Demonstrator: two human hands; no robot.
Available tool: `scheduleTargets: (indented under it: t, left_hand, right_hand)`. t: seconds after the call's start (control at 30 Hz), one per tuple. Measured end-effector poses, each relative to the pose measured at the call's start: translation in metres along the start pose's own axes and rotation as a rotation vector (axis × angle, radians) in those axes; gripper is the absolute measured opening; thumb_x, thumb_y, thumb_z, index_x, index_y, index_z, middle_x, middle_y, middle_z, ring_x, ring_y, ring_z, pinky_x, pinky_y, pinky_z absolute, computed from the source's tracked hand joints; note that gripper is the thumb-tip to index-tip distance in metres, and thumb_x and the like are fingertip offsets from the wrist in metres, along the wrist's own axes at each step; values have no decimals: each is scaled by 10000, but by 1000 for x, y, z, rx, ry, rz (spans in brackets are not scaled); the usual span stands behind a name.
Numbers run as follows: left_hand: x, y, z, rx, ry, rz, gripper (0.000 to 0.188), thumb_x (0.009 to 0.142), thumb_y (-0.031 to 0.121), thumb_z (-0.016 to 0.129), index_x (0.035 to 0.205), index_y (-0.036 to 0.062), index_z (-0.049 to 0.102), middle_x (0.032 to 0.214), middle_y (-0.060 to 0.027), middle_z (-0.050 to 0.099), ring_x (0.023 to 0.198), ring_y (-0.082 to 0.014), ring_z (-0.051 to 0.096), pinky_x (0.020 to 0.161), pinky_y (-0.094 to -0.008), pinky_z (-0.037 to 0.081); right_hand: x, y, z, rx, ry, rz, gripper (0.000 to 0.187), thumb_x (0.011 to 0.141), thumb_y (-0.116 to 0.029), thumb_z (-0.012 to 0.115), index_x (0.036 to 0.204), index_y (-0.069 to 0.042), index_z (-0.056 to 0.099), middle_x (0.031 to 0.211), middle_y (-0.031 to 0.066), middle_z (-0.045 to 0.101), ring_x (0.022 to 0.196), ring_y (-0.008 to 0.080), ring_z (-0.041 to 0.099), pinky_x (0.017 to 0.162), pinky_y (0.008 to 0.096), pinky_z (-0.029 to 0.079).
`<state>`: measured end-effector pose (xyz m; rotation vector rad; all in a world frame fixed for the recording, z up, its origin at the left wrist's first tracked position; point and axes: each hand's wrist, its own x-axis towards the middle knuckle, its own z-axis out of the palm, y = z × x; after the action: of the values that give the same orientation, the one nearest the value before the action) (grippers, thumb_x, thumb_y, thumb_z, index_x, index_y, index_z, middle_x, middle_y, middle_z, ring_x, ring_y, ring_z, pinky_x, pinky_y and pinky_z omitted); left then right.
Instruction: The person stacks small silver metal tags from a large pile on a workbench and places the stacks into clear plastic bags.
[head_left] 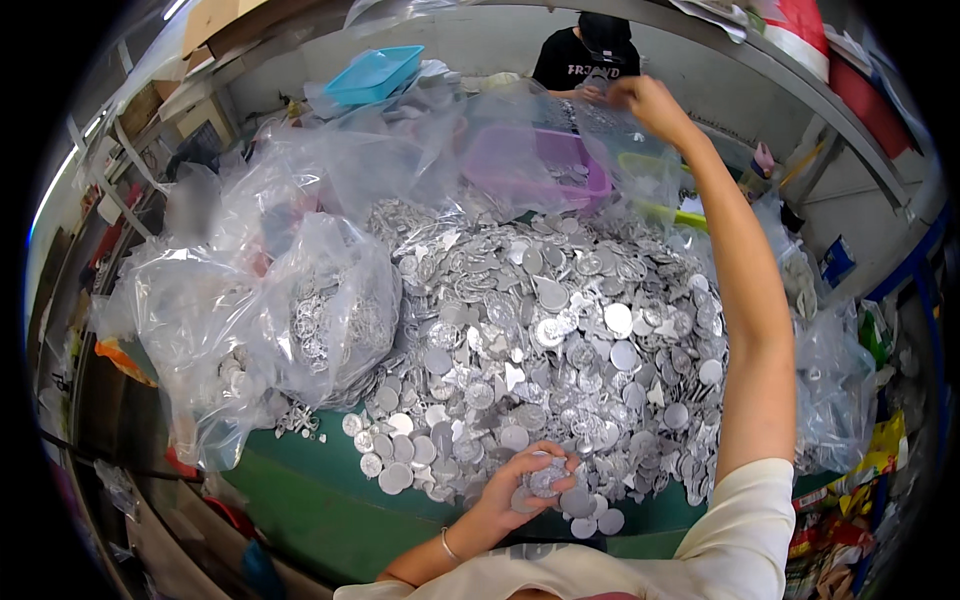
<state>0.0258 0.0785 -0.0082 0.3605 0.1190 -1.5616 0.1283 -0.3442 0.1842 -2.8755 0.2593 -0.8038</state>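
My left hand is closed round a few round silver metal discs, at the near edge of the pile. My right arm stretches far forward, and my right hand is raised past the purple basket, fingers curled; what they hold, if anything, is hidden. A wide heap of flat silver metal pieces, many round and some in other shapes, covers the middle of the green table. Behind the heap stands the purple plastic basket with some discs in it, partly covered by clear plastic.
Clear plastic bags holding metal pieces lie left of the heap. A yellow-green basket stands beyond it on the right, and a blue tray at the far left. Another person works across the table. A metal shelf frame arches overhead.
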Motion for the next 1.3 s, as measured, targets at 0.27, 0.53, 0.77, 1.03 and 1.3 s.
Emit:
scheduleTargets:
  t: [0.27, 0.53, 0.77, 1.03, 1.3]
  left_hand:
    - [9, 32, -8, 80, -45, 89, 158, 806, 128, 499, 947, 57, 489, 958, -136, 450, 733, -152, 420, 421, -156, 273]
    - [12, 41, -16, 146, -86, 120, 140, 820, 124, 487, 940, 52, 491, 968, -131, 455, 730, -137, 427, 443, -154, 270]
    - [15, 42, -21, 84, -97, 62, 131, 830, 139, 493, 934, 61, 496, 968, -126, 461, 731, -127, 428, 463, -160, 262]
    - [19, 38, -21, 137, -34, 83, 120, 802, 152, 504, 891, 73, 496, 935, -136, 425, 724, -160, 405, 452, -165, 290]
    - [19, 36, -14, 317, -77, 175, 132, 836, 80, 440, 966, 64, 457, 971, -111, 419, 761, -131, 394, 527, -156, 298]
  right_hand:
    - [13, 76, 85, -238, -581, 489, 243, 730, -114, 538, 919, 18, 616, 796, 141, 634, 645, 219, 596, 582, 330, 468]
    - [-35, 128, 128, -10, -522, 559, 272, 786, -181, 497, 997, -35, 589, 899, 154, 617, 728, 240, 606, 655, 329, 486]
    - [-55, 127, 145, -550, -505, 201, 250, 770, -212, 517, 971, -103, 617, 959, 197, 606, 882, 307, 607, 724, 397, 483]
    - [-55, 100, 120, -458, -234, 236, 131, 770, -194, 569, 840, -97, 623, 797, 149, 623, 772, 330, 599, 656, 423, 468]
    - [7, 12, 35, -188, 803, 139, 244, 783, -309, 596, 818, -71, 636, 738, 144, 620, 696, 346, 591, 600, 402, 458]
